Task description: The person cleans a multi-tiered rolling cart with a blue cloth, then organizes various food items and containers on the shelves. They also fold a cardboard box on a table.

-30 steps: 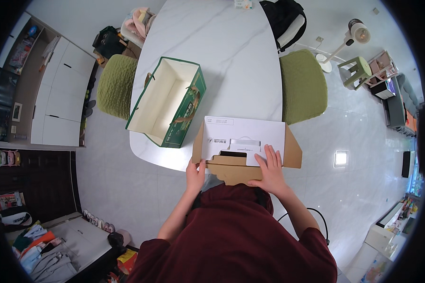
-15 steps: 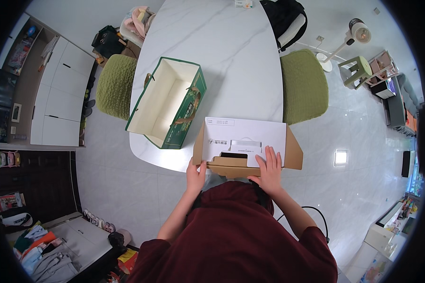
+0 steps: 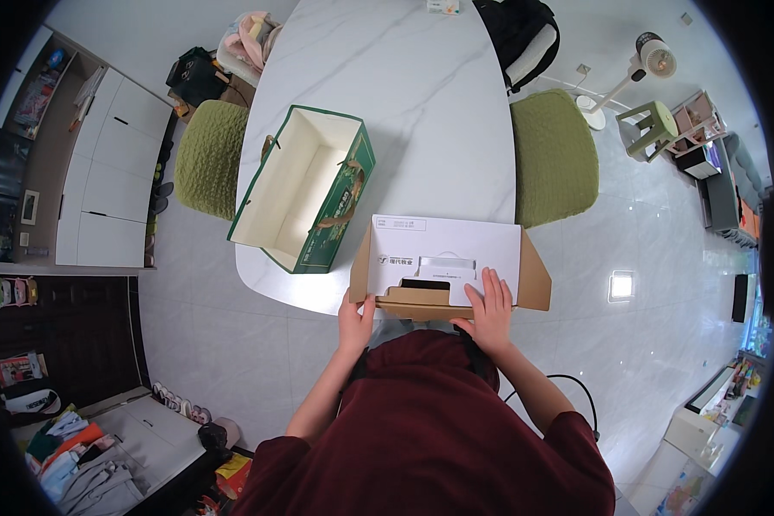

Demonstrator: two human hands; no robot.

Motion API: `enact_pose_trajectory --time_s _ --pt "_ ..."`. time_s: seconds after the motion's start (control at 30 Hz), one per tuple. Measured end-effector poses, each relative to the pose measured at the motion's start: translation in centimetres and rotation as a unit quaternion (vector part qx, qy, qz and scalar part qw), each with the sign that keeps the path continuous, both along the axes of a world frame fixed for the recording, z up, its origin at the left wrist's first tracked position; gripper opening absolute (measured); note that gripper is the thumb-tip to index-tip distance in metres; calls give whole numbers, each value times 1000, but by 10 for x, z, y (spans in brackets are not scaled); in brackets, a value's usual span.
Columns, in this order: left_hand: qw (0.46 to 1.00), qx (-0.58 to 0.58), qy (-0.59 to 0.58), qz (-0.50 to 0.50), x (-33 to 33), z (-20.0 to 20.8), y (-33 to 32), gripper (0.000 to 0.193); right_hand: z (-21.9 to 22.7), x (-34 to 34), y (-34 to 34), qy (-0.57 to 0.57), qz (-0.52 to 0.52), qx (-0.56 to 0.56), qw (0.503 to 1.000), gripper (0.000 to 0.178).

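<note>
A cardboard box [image 3: 490,241], white on top with brown side flaps sticking out, lies at the near edge of the table. A dark cutout shows near its front, below a pale carry handle. My left hand [image 3: 355,325] grips the box's near left corner, its thumb against the front edge and its other fingers partly hidden. Flat on the white panel near the right end lie the outstretched fingers of my right hand [image 3: 491,316]; its thumb points along the front edge. To the left of the box, a green gift bag [image 3: 305,185] with brown cord handles gapes, showing its cream inside.
The white marbled table [image 3: 439,129] stretches away from me. Green-covered chairs stand at its left [image 3: 211,159] and right [image 3: 555,159]. A small box [image 3: 444,7] sits at the far end. On the right are a white fan [image 3: 654,60] and a green stool [image 3: 654,129].
The front edge of the box has settled slightly, and less of the brown front flap shows. Both hands keep nearly the same places; the gift bag stays put.
</note>
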State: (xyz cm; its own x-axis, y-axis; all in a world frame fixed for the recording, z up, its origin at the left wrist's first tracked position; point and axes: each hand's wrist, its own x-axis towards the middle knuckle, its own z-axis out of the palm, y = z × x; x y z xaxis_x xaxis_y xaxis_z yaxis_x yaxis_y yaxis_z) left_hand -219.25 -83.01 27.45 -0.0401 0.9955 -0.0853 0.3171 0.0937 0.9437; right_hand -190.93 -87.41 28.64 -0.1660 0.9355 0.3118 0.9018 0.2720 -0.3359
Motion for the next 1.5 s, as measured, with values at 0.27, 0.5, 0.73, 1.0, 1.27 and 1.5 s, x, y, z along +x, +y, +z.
enact_pose_trajectory --time_s 0.27,0.5,0.73,1.0,1.27,1.5 --pt "1000 9 16 0 -1 -4 0 19 -1 1 1 2 2 7 1000 80" --pt "1000 2 10 3 -2 -8 -1 23 3 2 3 6 5 -1 1000 81" --pt "1000 4 -5 7 0 -3 0 22 1 5 5 -25 15 1 1000 74" --pt "1000 8 -6 12 1 -6 0 21 3 3 6 11 11 4 1000 82" --pt "1000 6 -15 14 3 1 0 21 2 3 7 7 12 9 1000 82" --pt "1000 17 -21 16 5 1 1 21 3 4 7 9 15 1 1000 81"
